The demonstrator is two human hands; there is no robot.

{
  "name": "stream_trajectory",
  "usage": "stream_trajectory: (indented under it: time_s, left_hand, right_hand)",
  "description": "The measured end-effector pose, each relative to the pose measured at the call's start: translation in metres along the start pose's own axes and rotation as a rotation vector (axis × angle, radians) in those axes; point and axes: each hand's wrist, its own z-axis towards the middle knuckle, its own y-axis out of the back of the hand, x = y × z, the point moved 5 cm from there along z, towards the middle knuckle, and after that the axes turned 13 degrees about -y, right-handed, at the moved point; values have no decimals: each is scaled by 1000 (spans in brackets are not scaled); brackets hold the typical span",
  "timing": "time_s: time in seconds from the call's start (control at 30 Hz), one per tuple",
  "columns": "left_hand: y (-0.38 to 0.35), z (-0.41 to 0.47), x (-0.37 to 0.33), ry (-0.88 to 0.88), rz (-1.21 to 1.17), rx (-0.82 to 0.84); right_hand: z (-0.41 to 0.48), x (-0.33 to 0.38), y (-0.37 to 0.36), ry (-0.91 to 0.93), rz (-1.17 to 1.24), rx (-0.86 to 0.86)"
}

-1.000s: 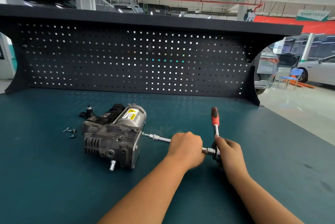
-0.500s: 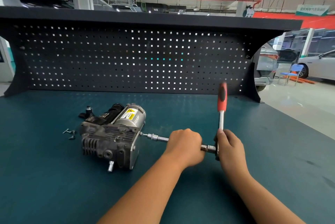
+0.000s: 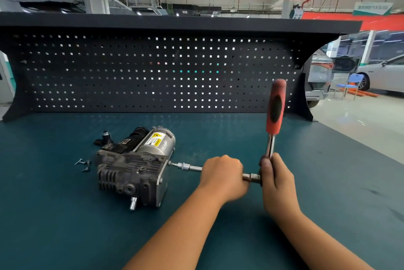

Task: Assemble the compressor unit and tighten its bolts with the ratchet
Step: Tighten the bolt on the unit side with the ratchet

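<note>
Compressor unit (image 3: 133, 169) lying assembled; left hand (image 3: 223, 176) gripping extension bar (image 3: 190, 168), right hand (image 3: 276, 180) gripping ratchet (image 3: 276, 108) near its head; tightening apparently midway, loose screws (image 3: 84, 164) lying unfitted alongside.

Ratchet (image 3: 272, 129) grip red w/ black inset; compressor (image 3: 133, 169) grey (yellow label); bench mat (image 3: 65, 226) teal.

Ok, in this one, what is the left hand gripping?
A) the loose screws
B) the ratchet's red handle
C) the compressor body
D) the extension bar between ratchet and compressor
D: the left hand curls round the extension bar between the compressor and the ratchet, which the right hand holds.
</note>
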Motion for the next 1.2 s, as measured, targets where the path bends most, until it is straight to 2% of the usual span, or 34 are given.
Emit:
stream_trajectory:
  time_s: [0.07, 0.1, 0.17, 0.23, 0.3, 0.4, 0.47, 0.53, 0.63, 0.7, 0.73, 0.8, 0.93, 1.0, 1.1, 1.2]
  left_hand:
    - [-4, 0, -1, -3, 13, 39]
    - [-6, -1, -2, -5, 18, 50]
    - [-7, -2, -3, -12, 23, 66]
    - [-6, -1, -2, -14, 11, 53]
    - [0, 0, 0, -11, -5, -2]
    - [7, 1, 3, 2, -70, -108]
    - [8, 1, 5, 18, -99, -132]
    - [6, 0, 3, -19, -22, -98]
    - [0, -2, 1, -36, 0, -7]
    - [-3, -3, 0, -50, 19, 36]
    - [-3, -3, 0, -50, 21, 41]
    - [-1, -3, 1, -38, 16, 16]
    - [7, 0, 3, -14, 16, -41]
    - [9, 1, 5, -2, -5, -44]
    - [5, 0, 5, -7, -18, -20]
    - [-2, -3, 3, -24, -14, 39]
  right_hand:
    - [6, -17, -5, -340, 29, 42]
    - [8, -25, -6, -454, -13, 63]
    - [8, -30, -7, -500, -86, 88]
    - [5, -25, -4, -344, -66, 59]
    - [-2, -6, 2, -53, -19, 7]
    - [-12, 16, 1, 338, -4, 36]
    - [-15, 19, 0, 419, -32, 36]
    - [-10, 12, 0, 248, 29, 21]
    - [2, -12, -5, -197, 106, 53]
    - [8, -23, -4, -319, 22, 45]
    - [9, -23, -3, -275, -54, 28]
    - [5, -12, 2, -75, -119, -22]
    - [-16, 22, 4, 493, -188, -36]
    - [-19, 25, 2, 578, -225, -23]
    - [-11, 17, 2, 364, -174, -26]
    - [0, -5, -2, -101, -56, 18]
